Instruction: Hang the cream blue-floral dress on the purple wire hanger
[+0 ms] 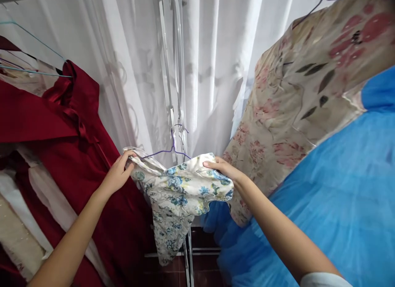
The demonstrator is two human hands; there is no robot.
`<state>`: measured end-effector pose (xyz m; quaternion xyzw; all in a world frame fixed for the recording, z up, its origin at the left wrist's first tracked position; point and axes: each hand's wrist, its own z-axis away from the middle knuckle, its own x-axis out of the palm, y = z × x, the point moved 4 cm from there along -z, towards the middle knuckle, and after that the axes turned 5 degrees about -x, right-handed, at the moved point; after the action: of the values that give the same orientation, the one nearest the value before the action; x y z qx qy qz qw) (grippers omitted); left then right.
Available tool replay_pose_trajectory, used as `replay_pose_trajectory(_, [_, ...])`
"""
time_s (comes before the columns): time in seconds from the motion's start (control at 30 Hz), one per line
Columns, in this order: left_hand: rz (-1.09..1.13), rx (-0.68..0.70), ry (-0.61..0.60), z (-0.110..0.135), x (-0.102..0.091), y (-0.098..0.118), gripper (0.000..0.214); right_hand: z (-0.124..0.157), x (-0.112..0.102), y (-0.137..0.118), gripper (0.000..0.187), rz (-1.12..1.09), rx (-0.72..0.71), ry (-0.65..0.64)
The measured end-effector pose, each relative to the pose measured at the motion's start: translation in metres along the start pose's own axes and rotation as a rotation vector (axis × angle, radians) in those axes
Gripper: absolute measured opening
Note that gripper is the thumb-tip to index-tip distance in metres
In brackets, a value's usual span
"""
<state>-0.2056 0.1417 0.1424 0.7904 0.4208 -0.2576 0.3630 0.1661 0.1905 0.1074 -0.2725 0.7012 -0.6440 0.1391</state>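
Note:
A small white garment with blue flowers (pixel 177 196) hangs on a purple wire hanger (pixel 171 150) in front of me. My left hand (pixel 119 173) pinches the garment's left shoulder, fingers closed on the fabric. At the right shoulder, my right hand (pixel 222 167) grips the cloth with fingers curled over its top edge. The hanger's hook rises between both hands, near a pale upright rack pole (pixel 175 85).
A dark red dress (pixel 77 155) hangs on the left on a blue wire hanger (pixel 33 40). On the right hang a beige dress with pink flowers (pixel 296 106) and a bright blue tulle dress (pixel 333 196). White curtains (pixel 129 64) fill the back. The rack's lower bars (pixel 191 254) stand over dark floor tiles.

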Motion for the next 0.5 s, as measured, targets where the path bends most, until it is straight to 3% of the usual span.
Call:
replay_pose_trajectory(0.07, [0.068,-0.005,0.010,-0.003,0.008,0.011,0.033,0.008,0.002,0.006,0.036,0.052,-0.005,0.012])
replay_pose_trajectory(0.13, [0.067,-0.062,0.108,-0.002,0.013,0.015,0.043,0.020,0.000,0.014,0.038,0.135,-0.083,0.076])
replay_pose_trajectory(0.2, [0.088,-0.118,0.196,-0.001,0.016,0.013,0.046,0.035,-0.008,0.019,0.038,0.251,-0.220,0.238])
replay_pose_trajectory(0.27, [0.131,-0.127,0.201,-0.002,0.018,0.011,0.035,0.049,-0.017,0.020,0.042,0.352,-0.326,0.394])
replay_pose_trajectory(0.4, [0.126,-0.100,0.149,-0.008,0.022,0.011,0.024,0.060,-0.011,-0.008,0.045,0.477,-0.486,0.492])
replay_pose_trajectory(0.5, [0.211,-0.125,0.137,-0.013,0.034,0.009,0.032,0.058,0.022,-0.040,0.044,0.534,-0.570,0.476])
